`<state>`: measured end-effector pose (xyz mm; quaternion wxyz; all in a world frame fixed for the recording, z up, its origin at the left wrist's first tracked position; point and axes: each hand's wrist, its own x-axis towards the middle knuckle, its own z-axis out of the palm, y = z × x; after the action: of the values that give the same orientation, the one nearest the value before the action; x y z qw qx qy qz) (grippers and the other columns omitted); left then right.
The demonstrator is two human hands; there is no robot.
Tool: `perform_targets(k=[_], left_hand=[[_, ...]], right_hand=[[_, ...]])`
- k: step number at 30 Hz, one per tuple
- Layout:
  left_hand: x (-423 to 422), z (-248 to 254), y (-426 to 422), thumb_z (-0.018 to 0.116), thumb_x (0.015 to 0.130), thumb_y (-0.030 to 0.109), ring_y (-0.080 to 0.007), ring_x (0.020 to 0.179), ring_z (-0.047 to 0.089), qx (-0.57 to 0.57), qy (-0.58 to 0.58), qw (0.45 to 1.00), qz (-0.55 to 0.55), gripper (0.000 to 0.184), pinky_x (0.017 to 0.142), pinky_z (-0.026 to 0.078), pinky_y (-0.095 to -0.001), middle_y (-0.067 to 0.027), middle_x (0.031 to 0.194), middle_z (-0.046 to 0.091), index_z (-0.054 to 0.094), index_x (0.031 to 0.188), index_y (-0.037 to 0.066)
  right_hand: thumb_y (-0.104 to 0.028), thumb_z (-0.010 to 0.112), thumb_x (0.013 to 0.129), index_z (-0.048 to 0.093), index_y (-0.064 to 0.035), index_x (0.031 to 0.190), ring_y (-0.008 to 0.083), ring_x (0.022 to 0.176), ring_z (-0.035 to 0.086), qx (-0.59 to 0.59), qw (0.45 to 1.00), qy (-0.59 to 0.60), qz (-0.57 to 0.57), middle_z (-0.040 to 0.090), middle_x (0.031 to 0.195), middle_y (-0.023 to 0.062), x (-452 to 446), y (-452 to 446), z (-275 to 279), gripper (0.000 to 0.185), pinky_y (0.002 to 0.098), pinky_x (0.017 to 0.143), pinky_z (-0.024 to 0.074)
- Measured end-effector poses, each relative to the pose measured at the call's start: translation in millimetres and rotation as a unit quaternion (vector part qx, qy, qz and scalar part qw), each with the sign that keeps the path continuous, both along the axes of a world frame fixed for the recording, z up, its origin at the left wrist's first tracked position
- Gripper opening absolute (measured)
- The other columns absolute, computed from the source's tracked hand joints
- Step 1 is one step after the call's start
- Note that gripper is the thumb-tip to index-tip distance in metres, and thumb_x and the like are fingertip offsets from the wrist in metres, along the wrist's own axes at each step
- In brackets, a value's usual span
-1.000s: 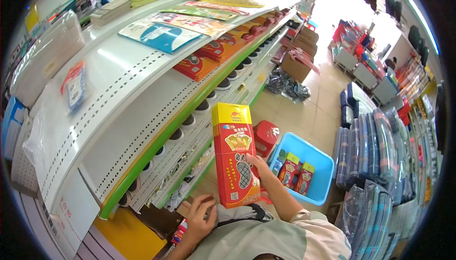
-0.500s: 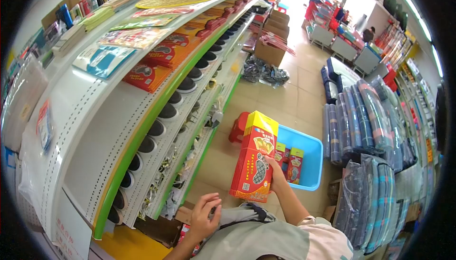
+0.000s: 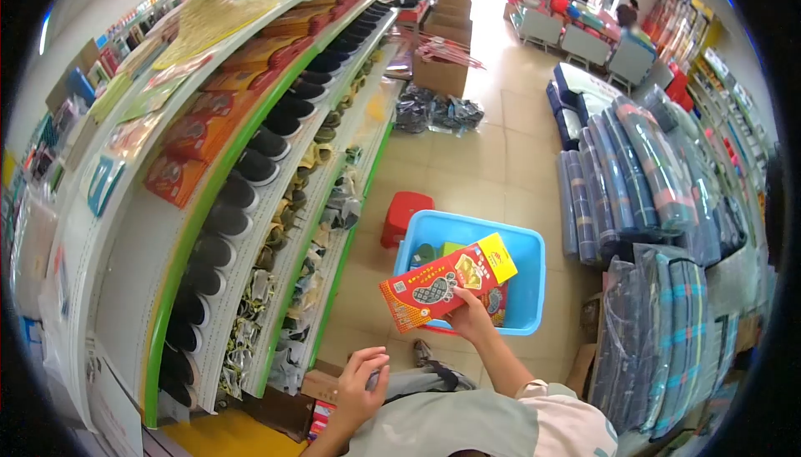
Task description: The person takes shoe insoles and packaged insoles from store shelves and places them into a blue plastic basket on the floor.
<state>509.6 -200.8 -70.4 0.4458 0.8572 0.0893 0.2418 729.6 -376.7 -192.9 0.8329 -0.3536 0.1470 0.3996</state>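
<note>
Red insole packets [image 3: 434,284] over a blue tub [image 3: 527,290]

Shoe shelving [image 3: 133,290] at left, then the left hand [image 3: 359,386], loosely curled around nothing; next, the tilted packets, their near edge pinched by the right hand [image 3: 473,317]. Looked light, bendy, maybe slippery; I'd have gripped mid-edge, fingers underneath.

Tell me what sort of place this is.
Probably a general goods shop: rows of dark shoes line long shelves, plastic-wrapped bundles are stacked opposite, and the right hand holds printed red-and-yellow packaging.
</note>
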Motion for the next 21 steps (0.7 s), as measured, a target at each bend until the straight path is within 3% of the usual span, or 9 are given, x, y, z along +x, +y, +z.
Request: perform_targets(k=[7,9,11,13,21], left_hand=[[63.1,1.8,-74.0,0.069,0.081,-0.002,-0.0311,0.098,0.068,-0.007,0.036,0.995,-0.098,0.022,0.082,0.056,-0.0366,-0.0166,0.11,0.067,0.067,0.102,0.003],[74.8,-2.0,-82.1,0.07,0.08,-0.002,-0.0329,0.101,0.067,0.016,0.036,0.991,-0.127,0.023,0.086,0.055,-0.0394,-0.0166,0.111,0.067,0.066,0.102,0.001],[80.9,-2.6,-85.9,0.07,0.08,-0.003,-0.0332,0.1,0.067,0.022,0.057,0.988,-0.142,0.023,0.086,0.054,-0.0387,-0.0167,0.111,0.067,0.066,0.102,0.0],[82.5,-3.6,-88.0,0.069,0.08,-0.004,-0.0333,0.099,0.067,0.011,0.08,0.986,-0.146,0.022,0.085,0.054,-0.0385,-0.0165,0.11,0.067,0.066,0.102,0.0],[76.9,-5.3,-84.1,0.069,0.08,-0.004,-0.0325,0.095,0.066,0.033,0.14,0.986,-0.08,0.023,0.082,0.053,-0.038,-0.0143,0.108,0.069,0.067,0.102,0.001]], right_hand=[[-0.024,0.067,0.09,0.052,-0.0165,0.134,0.0185,0.118,0.057,-0.008,0.994,0.062,-0.089,0.062,0.129,0.0014,9.6,-99.7,-70.9,0.048,0.0407,0.102,0.0414],[-0.019,0.072,0.087,0.051,-0.0201,0.133,0.0189,0.122,0.054,-0.011,0.99,0.07,-0.12,0.06,0.131,0.0002,9.1,-115.6,-84.3,0.05,0.0437,0.104,0.0399],[-0.013,0.075,0.084,0.053,-0.0175,0.126,0.0204,0.117,0.056,-0.031,0.977,0.112,-0.178,0.061,0.123,0.0031,3.2,-123.8,-105.6,0.048,0.046,0.104,0.0401],[-0.012,0.075,0.085,0.056,-0.0144,0.123,0.0207,0.111,0.059,-0.028,0.976,0.13,-0.173,0.063,0.114,0.0045,3.1,-132.5,-136.7,0.043,0.0464,0.104,0.0415],[-0.018,0.077,0.086,0.06,-0.0132,0.12,0.0228,0.114,0.057,-0.024,0.957,0.197,-0.211,0.062,0.117,0.005,38.4,-118.5,-195.0,0.038,0.0445,0.104,0.0434]])
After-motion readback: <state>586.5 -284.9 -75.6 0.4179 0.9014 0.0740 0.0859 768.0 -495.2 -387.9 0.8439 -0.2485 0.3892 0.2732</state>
